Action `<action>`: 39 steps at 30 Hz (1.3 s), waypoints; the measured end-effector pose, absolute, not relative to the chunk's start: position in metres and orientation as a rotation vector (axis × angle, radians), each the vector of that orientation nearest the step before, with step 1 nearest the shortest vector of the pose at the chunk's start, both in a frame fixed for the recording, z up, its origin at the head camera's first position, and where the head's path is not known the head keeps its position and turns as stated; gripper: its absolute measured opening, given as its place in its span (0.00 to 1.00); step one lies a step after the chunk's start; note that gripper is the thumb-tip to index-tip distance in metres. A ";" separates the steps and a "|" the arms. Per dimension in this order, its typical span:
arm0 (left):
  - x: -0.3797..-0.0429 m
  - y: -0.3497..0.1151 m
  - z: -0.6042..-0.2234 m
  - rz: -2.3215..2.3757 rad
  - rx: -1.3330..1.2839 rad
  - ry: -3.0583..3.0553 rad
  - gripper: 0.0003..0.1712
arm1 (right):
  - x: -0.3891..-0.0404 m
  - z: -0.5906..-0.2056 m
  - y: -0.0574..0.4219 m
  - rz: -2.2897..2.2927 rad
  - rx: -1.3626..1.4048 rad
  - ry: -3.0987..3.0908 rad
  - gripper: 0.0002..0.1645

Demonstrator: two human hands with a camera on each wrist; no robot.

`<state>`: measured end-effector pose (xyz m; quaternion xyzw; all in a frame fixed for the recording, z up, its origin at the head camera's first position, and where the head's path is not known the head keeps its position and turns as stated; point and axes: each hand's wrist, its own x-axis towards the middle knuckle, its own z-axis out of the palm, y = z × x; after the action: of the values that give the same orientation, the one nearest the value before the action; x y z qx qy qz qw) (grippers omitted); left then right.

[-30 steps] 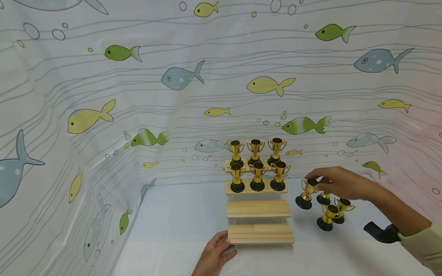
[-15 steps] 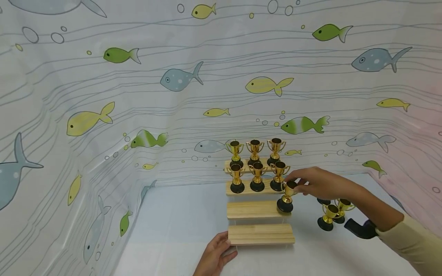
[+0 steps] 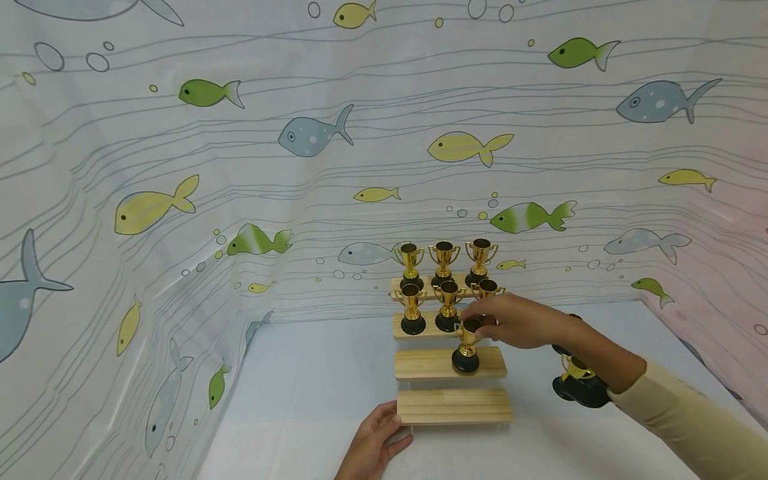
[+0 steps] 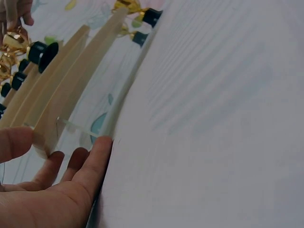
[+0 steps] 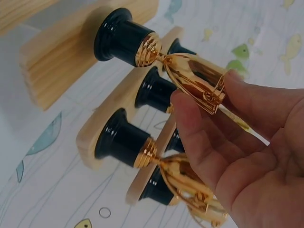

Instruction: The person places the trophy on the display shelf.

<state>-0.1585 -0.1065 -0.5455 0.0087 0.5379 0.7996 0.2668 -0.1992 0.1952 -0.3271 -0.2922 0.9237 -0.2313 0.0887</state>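
My right hand (image 3: pixel 510 320) pinches a small gold trophy cup (image 3: pixel 467 347) by its upper part, upright with its black base at the third shelf (image 3: pixel 420 364) of a tiered wooden display stand. In the right wrist view, thumb and fingertips grip the rim and handle of this trophy (image 5: pixel 148 47), its base right at the wooden board. At the stand's lower left, my left hand (image 3: pixel 373 440) holds the end of the front shelf (image 3: pixel 453 407); in the left wrist view the thumb lies on one side of that board (image 4: pixel 71 90), the fingers curled at the other.
Three trophies (image 3: pixel 444 257) stand on the top shelf and three, including a middle one (image 3: pixel 448 303), on the second. To the right, more trophies (image 3: pixel 577 367) stand on the white table (image 3: pixel 300 387), partly behind my right forearm. A fish-print backdrop (image 3: pixel 384 167) rises behind.
My right hand has carried the trophy leftward from the group on the table to the middle of the third shelf. The left hand keeps its hold on the stand.
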 end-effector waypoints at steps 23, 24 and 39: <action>-0.161 -0.106 -0.544 2.160 0.042 1.460 0.32 | -0.225 -0.333 0.137 -0.632 -0.971 2.765 0.20; -0.161 -0.106 -0.544 2.159 0.045 1.458 0.32 | -0.226 -0.333 0.135 -0.638 -0.973 2.763 0.20; -0.159 -0.106 -0.546 2.160 0.002 1.466 0.31 | -0.229 -0.347 0.114 -0.682 -1.084 2.725 0.19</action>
<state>-0.1589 -0.1063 -0.5462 0.0006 0.5420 0.7984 0.2623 -0.2292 0.1138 -0.3468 -0.3594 0.9030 -0.2261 0.0654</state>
